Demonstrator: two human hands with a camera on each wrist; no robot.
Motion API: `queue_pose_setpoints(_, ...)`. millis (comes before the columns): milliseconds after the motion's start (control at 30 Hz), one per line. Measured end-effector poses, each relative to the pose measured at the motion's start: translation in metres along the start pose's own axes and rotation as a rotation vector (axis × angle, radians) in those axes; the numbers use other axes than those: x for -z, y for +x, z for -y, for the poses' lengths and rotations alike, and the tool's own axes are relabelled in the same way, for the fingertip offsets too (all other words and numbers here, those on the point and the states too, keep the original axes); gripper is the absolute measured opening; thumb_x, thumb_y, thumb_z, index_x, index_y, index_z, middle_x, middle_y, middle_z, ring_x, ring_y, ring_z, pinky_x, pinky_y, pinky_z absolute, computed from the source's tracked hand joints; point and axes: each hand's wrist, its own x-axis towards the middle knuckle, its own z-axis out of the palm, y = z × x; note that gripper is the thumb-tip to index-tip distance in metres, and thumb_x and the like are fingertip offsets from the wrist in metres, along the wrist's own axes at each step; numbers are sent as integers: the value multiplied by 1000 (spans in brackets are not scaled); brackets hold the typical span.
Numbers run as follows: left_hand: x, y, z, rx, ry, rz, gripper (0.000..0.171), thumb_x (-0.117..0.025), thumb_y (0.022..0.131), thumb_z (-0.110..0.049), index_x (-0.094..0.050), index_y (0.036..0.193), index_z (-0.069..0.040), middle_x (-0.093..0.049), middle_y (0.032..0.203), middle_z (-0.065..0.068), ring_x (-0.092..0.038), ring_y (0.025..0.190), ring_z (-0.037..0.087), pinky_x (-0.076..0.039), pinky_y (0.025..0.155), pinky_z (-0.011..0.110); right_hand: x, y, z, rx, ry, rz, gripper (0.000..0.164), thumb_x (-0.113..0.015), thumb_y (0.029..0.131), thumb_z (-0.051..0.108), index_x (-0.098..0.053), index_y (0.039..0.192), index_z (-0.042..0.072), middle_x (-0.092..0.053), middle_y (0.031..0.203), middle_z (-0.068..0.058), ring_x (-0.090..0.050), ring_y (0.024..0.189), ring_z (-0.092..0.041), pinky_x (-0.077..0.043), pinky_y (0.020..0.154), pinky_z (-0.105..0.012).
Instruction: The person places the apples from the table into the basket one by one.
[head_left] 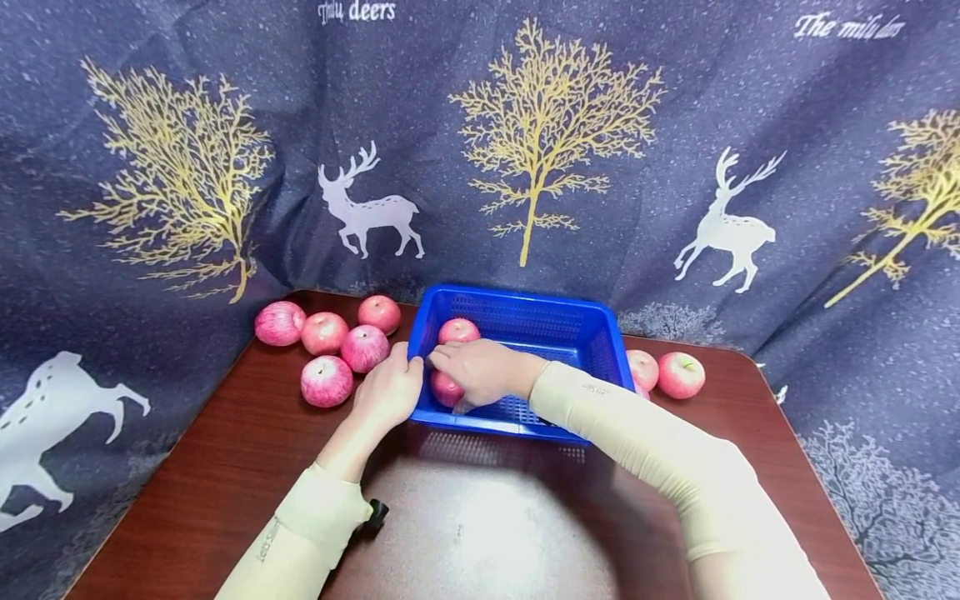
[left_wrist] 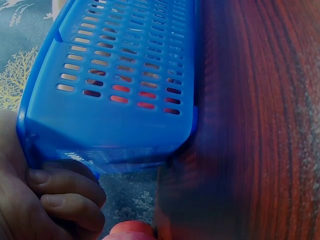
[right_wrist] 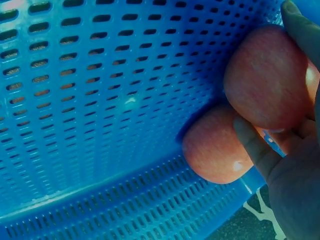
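A blue plastic basket (head_left: 517,429) with slotted walls stands on the table. My left hand (head_left: 392,387) grips its left rim, fingers curled round the edge in the left wrist view. Inside, at the left end, are two red apples. My right hand (head_left: 483,371) reaches into the basket and holds the nearer apple (head_left: 446,389). In the right wrist view, thumb and fingers spread around this apple (right_wrist: 270,77), and a fingertip overlaps the second apple (right_wrist: 215,147). The second apple lies against the basket wall, farther back in the head view.
Several loose apples (head_left: 326,382) lie on the brown table (head_left: 195,467) left of the basket, close to my left hand. More apples (head_left: 681,375) sit beyond its right end, partly hidden by the basket and sleeve. A dark patterned curtain (head_left: 480,167) hangs behind the table.
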Motion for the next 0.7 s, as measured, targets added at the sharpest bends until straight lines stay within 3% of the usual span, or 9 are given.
queue_pose_setpoints(500, 0, -1, -1, 4, -2, 15, 45, -33, 103, -40, -46, 136, -13, -62, 125, 14, -60, 108, 37, -47, 83, 57, 3, -6, -1, -6, -8, -16, 86, -80, 66, 63, -50, 132, 15, -54, 119, 5, -51, 110, -11, -42, 96, -30)
queue_pose_setpoints(700, 1, 0, 0, -2, -10, 8, 44, -34, 104, -40, -47, 135, -12, -62, 125, 14, -60, 107, 36, -47, 84, 57, 11, -8, -1, 8, -50, -12, 82, -76, 69, 65, -52, 130, 16, -54, 115, 4, -52, 105, -12, -44, 93, -30)
